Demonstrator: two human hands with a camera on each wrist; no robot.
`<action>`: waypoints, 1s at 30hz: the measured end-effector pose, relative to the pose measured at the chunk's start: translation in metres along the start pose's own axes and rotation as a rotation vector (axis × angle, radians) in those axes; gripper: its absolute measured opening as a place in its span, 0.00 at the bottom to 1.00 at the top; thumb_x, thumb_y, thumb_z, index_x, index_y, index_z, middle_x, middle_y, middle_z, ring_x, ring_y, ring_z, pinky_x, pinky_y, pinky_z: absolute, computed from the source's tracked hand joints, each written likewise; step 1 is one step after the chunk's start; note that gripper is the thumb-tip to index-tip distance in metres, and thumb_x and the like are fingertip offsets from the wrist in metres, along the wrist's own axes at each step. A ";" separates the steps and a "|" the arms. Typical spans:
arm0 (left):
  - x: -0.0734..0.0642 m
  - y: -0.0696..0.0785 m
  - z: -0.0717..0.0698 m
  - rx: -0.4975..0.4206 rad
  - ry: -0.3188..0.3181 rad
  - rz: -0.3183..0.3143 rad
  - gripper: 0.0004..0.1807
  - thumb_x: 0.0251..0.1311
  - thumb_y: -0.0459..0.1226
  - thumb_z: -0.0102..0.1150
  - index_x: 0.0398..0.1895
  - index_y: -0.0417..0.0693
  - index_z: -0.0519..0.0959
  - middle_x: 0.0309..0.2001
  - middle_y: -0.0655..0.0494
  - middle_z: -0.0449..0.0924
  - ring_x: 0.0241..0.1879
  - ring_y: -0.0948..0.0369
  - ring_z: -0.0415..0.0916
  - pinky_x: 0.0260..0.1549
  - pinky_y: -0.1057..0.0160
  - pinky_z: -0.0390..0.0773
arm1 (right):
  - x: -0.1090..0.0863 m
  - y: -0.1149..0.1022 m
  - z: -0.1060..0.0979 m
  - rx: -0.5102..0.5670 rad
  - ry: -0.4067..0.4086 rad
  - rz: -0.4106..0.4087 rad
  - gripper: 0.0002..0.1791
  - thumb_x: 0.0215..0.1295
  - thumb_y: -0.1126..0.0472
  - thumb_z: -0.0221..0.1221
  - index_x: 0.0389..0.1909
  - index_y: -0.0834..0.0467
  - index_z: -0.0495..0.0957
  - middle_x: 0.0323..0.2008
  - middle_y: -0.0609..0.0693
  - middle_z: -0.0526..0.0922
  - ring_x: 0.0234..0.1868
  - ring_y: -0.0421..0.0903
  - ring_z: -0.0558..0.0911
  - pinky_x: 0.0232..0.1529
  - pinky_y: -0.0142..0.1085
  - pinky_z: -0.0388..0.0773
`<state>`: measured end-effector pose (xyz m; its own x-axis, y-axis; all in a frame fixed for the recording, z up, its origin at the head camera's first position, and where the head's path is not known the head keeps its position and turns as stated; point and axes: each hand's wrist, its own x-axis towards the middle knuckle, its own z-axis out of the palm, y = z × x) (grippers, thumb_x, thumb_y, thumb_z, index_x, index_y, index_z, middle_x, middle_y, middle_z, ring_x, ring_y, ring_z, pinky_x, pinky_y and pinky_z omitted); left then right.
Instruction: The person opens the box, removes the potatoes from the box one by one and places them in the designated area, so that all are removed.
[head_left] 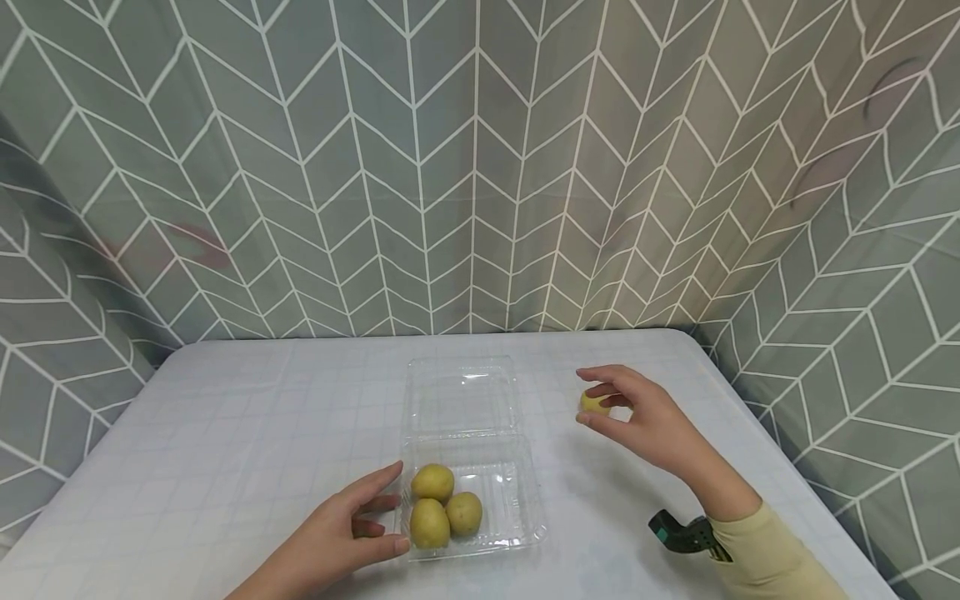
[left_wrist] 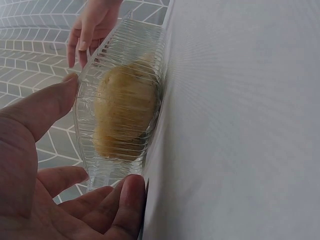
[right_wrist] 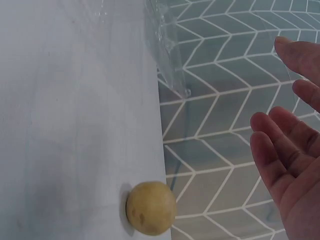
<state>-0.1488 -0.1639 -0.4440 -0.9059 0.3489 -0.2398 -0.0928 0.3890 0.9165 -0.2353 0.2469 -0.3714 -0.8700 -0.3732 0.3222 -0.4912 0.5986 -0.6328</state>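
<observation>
A clear plastic clamshell box (head_left: pixel 508 500) lies unfolded on the table, its lid (head_left: pixel 461 396) laid back behind the base. Three yellow potatoes (head_left: pixel 430 523) are grouped in the left part of the base. My left hand (head_left: pixel 341 529) rests at the box's left side, thumb and fingertips spread along the wall. The left wrist view has the potatoes (left_wrist: pixel 125 112) showing through the ribbed wall. Above a lone potato (right_wrist: pixel 151 208) on the table to the right, my right hand (head_left: pixel 641 417) hovers with parted fingers, apart from it in the right wrist view.
A white cloth covers the table (head_left: pixel 247 433). Behind it and at both sides hangs a grey curtain (head_left: pixel 450 167) with white chevron lines. A dark strap device (head_left: pixel 682 533) is worn at the right wrist, by a yellow sleeve (head_left: pixel 772 554).
</observation>
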 end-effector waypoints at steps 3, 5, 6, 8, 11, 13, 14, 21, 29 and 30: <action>0.000 0.000 0.000 0.003 -0.003 0.012 0.49 0.54 0.49 0.74 0.77 0.55 0.58 0.64 0.42 0.71 0.48 0.53 0.77 0.43 0.58 0.82 | 0.001 -0.004 0.004 0.015 -0.016 -0.018 0.29 0.60 0.49 0.70 0.62 0.48 0.75 0.56 0.41 0.77 0.48 0.42 0.81 0.49 0.39 0.80; -0.001 0.001 0.001 0.006 -0.004 0.016 0.49 0.53 0.49 0.74 0.77 0.55 0.58 0.64 0.42 0.71 0.48 0.53 0.77 0.43 0.59 0.82 | 0.001 -0.007 0.007 0.028 -0.024 -0.030 0.29 0.60 0.49 0.70 0.61 0.47 0.75 0.57 0.40 0.77 0.48 0.41 0.81 0.49 0.39 0.81; -0.001 0.001 0.001 0.008 -0.003 0.017 0.49 0.53 0.49 0.74 0.77 0.55 0.58 0.64 0.42 0.71 0.48 0.53 0.77 0.43 0.59 0.82 | 0.001 -0.008 0.008 0.035 -0.028 -0.040 0.29 0.60 0.49 0.70 0.61 0.46 0.75 0.57 0.40 0.77 0.49 0.42 0.82 0.49 0.39 0.81; -0.001 0.001 0.001 0.009 -0.003 0.018 0.49 0.53 0.50 0.74 0.77 0.54 0.58 0.64 0.41 0.71 0.49 0.53 0.77 0.44 0.59 0.82 | 0.002 -0.010 0.010 0.048 -0.037 -0.060 0.29 0.59 0.50 0.71 0.61 0.46 0.75 0.57 0.41 0.77 0.49 0.43 0.82 0.49 0.40 0.81; -0.001 0.002 0.001 0.006 -0.004 0.021 0.49 0.54 0.49 0.73 0.77 0.54 0.58 0.65 0.41 0.70 0.49 0.53 0.77 0.44 0.58 0.81 | 0.002 -0.012 0.014 0.060 -0.045 -0.093 0.29 0.59 0.53 0.71 0.61 0.47 0.76 0.57 0.43 0.77 0.50 0.44 0.81 0.49 0.40 0.80; -0.001 0.002 0.001 0.003 -0.006 0.022 0.49 0.54 0.49 0.73 0.77 0.53 0.58 0.65 0.40 0.70 0.49 0.53 0.77 0.45 0.58 0.81 | 0.002 -0.013 0.017 0.052 -0.049 -0.109 0.29 0.58 0.54 0.72 0.61 0.47 0.76 0.57 0.44 0.77 0.50 0.44 0.81 0.50 0.40 0.80; -0.001 0.002 0.001 0.004 -0.007 0.024 0.49 0.54 0.49 0.73 0.77 0.53 0.58 0.65 0.40 0.70 0.49 0.53 0.77 0.45 0.58 0.81 | 0.003 -0.014 0.018 0.051 -0.050 -0.114 0.29 0.58 0.54 0.72 0.61 0.48 0.76 0.57 0.45 0.78 0.50 0.44 0.81 0.50 0.41 0.80; -0.002 0.002 0.001 0.000 -0.009 0.029 0.49 0.55 0.49 0.73 0.77 0.53 0.58 0.65 0.40 0.70 0.50 0.52 0.77 0.45 0.58 0.81 | 0.005 -0.017 0.029 0.036 -0.094 -0.131 0.28 0.58 0.52 0.72 0.60 0.48 0.77 0.57 0.42 0.78 0.51 0.42 0.81 0.51 0.40 0.80; -0.002 0.001 0.003 -0.005 -0.003 0.031 0.49 0.54 0.49 0.73 0.77 0.52 0.58 0.64 0.39 0.70 0.50 0.52 0.77 0.44 0.58 0.81 | 0.005 -0.019 0.043 0.081 -0.162 -0.193 0.28 0.60 0.53 0.71 0.61 0.49 0.76 0.57 0.41 0.78 0.50 0.43 0.81 0.51 0.40 0.80; -0.002 0.001 0.003 -0.006 -0.001 0.030 0.49 0.54 0.49 0.73 0.77 0.53 0.58 0.64 0.39 0.70 0.50 0.52 0.77 0.44 0.58 0.82 | 0.005 -0.020 0.045 0.088 -0.172 -0.197 0.28 0.60 0.53 0.70 0.61 0.49 0.76 0.57 0.41 0.78 0.51 0.43 0.81 0.52 0.41 0.79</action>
<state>-0.1454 -0.1613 -0.4432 -0.9078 0.3617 -0.2122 -0.0678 0.3728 0.9254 -0.2280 0.2013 -0.3885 -0.7345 -0.5955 0.3255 -0.6377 0.4414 -0.6313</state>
